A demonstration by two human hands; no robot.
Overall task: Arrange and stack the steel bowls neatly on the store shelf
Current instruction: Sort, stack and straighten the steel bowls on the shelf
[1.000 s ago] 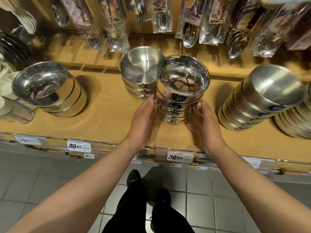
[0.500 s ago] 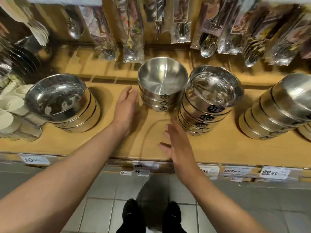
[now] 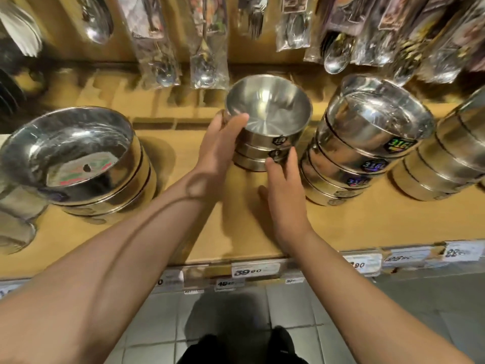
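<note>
While dark shoes (image 3: pixel 282 342) stand on the grey floor tiles (image 3: pixel 157 324), price tags (image 3: pixel 256 269) line the shelf (image 3: pixel 236 232) edge. Beyond them the right hand (image 3: pixel 284 191) reaches with straight, relaxed fingers touching the lower front of the small bowl stack (image 3: pixel 267 124), holding nothing. The left hand (image 3: pixel 217 148) grips that stack's left side, thumb over the top rim. A taller bowl stack (image 3: pixel 367 137) stands just right; wide bowls (image 3: pixel 76 158) sit well left. Packaged cutlery (image 3: pixel 207 40) hangs behind.

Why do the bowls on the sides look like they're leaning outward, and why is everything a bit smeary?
Head view: the wide-angle lens bends the edges, so the right stack and the large left bowls seem to tilt; the hanging cutlery packs are smeared by motion blur; warm overhead light glares off the steel.
</note>
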